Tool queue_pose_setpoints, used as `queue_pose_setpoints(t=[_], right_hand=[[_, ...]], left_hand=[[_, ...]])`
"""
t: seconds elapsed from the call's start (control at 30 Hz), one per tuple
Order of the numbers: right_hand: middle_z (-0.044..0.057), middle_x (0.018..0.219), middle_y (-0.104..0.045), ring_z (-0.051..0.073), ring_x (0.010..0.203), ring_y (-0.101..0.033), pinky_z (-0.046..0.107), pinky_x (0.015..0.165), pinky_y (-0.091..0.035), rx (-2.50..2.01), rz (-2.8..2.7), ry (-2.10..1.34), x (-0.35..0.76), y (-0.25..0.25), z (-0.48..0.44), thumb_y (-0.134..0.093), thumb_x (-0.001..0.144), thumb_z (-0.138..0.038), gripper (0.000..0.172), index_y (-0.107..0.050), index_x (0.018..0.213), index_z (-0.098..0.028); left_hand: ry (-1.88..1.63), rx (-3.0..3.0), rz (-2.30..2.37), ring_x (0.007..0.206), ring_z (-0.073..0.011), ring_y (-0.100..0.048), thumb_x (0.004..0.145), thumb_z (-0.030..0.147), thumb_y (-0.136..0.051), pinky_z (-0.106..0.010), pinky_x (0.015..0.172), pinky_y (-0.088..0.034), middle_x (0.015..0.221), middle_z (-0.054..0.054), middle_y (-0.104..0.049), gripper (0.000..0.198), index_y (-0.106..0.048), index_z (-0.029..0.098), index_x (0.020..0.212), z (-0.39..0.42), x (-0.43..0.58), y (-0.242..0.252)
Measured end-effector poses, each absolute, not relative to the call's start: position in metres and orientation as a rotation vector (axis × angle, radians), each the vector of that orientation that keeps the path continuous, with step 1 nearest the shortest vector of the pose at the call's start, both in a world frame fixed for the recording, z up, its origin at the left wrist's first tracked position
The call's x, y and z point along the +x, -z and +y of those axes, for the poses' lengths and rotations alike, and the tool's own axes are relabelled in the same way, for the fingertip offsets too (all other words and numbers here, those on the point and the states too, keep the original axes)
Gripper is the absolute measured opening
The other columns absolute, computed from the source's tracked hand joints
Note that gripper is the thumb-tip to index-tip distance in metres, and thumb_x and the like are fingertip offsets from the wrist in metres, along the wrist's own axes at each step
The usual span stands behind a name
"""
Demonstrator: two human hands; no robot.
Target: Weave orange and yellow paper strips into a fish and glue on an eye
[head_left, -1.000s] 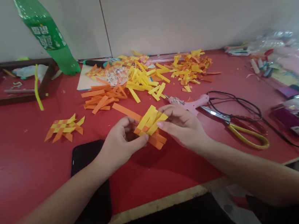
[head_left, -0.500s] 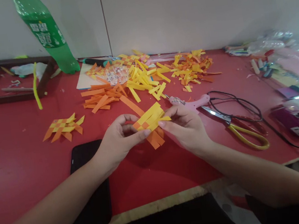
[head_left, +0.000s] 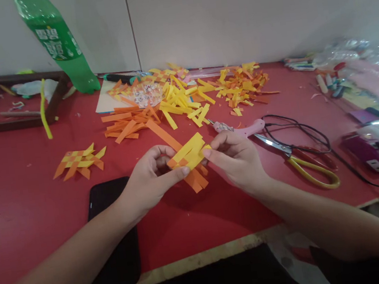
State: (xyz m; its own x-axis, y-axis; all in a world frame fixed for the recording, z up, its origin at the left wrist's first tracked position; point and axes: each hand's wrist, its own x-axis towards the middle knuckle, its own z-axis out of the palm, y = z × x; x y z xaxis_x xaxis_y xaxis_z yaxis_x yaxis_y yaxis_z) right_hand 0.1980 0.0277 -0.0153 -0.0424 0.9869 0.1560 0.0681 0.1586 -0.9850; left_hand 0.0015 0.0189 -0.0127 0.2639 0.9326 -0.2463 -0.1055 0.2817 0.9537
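Between my two hands, above the red table, is a woven piece of yellow and orange paper strips (head_left: 191, 153). My left hand (head_left: 158, 169) pinches its left side, thumb on top and fingers curled underneath. My right hand (head_left: 231, 157) pinches the yellow strip ends at the right edge between thumb and forefinger. One long orange strip (head_left: 163, 134) sticks out to the upper left, and short orange ends hang below. A finished-looking woven paper fish (head_left: 80, 162) lies to the left. Behind my hands are loose orange strips (head_left: 127, 122) and yellow strips (head_left: 179, 99).
Right of my hands lie a pink glue gun (head_left: 244, 130) with its black cord and scissors (head_left: 304, 164) with a yellow handle. A black phone (head_left: 115, 245) lies under my left forearm. At the back stand a green bottle (head_left: 62, 51) and a dark frame (head_left: 2, 124); paper scraps (head_left: 244, 83) are heaped nearby.
The yellow strip end at my right fingertips, which stuck out to the right, now lies folded back towards the weave. Both hands stay in nearly the same place.
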Motion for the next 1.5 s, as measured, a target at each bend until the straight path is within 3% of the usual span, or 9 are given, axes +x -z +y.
queue_pose_setpoints(t=[0.3,0.57,0.83,1.0,1.17,1.37,1.5], right_hand=[[-0.007,0.063,-0.067,0.013,0.061,-0.068,0.028,0.056,-0.052,-1.112,-1.432,-1.043,0.198,0.014,0.027,-0.071,0.083,-0.031,0.029,-0.044,0.095,-0.027],[-0.006,0.070,-0.069,0.013,0.066,-0.071,0.027,0.059,-0.054,-1.101,-1.438,-1.029,0.196,0.014,0.021,-0.070,0.085,-0.033,0.029,-0.045,0.098,-0.026],[-0.006,0.069,-0.064,0.010,0.057,-0.062,0.024,0.051,-0.048,-1.092,-1.452,-1.097,0.196,0.012,0.020,-0.073,0.082,-0.040,0.036,-0.046,0.101,-0.026],[-0.004,0.080,-0.064,0.012,0.070,-0.066,0.026,0.065,-0.055,-0.964,-1.494,-1.251,0.197,0.014,0.023,-0.074,0.081,-0.046,0.047,-0.042,0.110,-0.027],[0.006,0.112,-0.061,0.015,0.093,-0.065,0.027,0.070,-0.056,-0.972,-1.507,-1.262,0.199,0.019,0.027,-0.078,0.076,-0.049,0.056,-0.044,0.115,-0.027],[-0.006,0.074,-0.059,0.009,0.064,-0.059,0.022,0.059,-0.051,-1.002,-1.396,-1.393,0.206,0.015,0.031,-0.081,0.075,-0.039,0.047,-0.051,0.107,-0.024],[-0.006,0.073,-0.060,0.009,0.062,-0.060,0.022,0.057,-0.050,-1.046,-1.457,-1.322,0.208,0.014,0.030,-0.083,0.072,-0.036,0.046,-0.051,0.102,-0.023]], left_hand=[[-0.957,0.970,1.008,0.076,-0.0118,-0.066,0.072,0.028,-0.084,-0.022,0.068,-0.050,0.088,0.002,-0.070,0.040,-0.051,0.021,0.093,0.020,0.003,0.012],[-0.916,0.929,1.052,0.078,-0.0164,-0.071,0.067,0.033,-0.089,-0.026,0.068,-0.054,0.088,-0.001,-0.075,0.052,-0.056,0.021,0.105,0.021,0.001,0.013],[-0.946,1.014,1.108,0.074,-0.0130,-0.067,0.065,0.028,-0.088,-0.022,0.063,-0.052,0.089,0.001,-0.072,0.044,-0.054,0.019,0.092,0.019,0.001,0.009],[-0.877,1.075,1.058,0.076,-0.0165,-0.068,0.066,0.030,-0.086,-0.025,0.064,-0.052,0.091,-0.003,-0.071,0.042,-0.057,0.018,0.094,0.018,0.001,0.008],[-0.786,1.147,1.074,0.072,-0.0156,-0.065,0.066,0.031,-0.085,-0.024,0.058,-0.050,0.086,-0.001,-0.067,0.045,-0.056,0.018,0.098,0.020,0.000,0.010],[-0.829,1.237,1.024,0.070,-0.0119,-0.062,0.071,0.031,-0.082,-0.021,0.059,-0.048,0.084,0.002,-0.064,0.038,-0.056,0.020,0.096,0.023,-0.003,0.014],[-0.966,1.133,1.043,0.076,-0.0117,-0.063,0.076,0.032,-0.080,-0.021,0.066,-0.049,0.083,0.002,-0.065,0.037,-0.055,0.021,0.101,0.025,-0.003,0.017]])
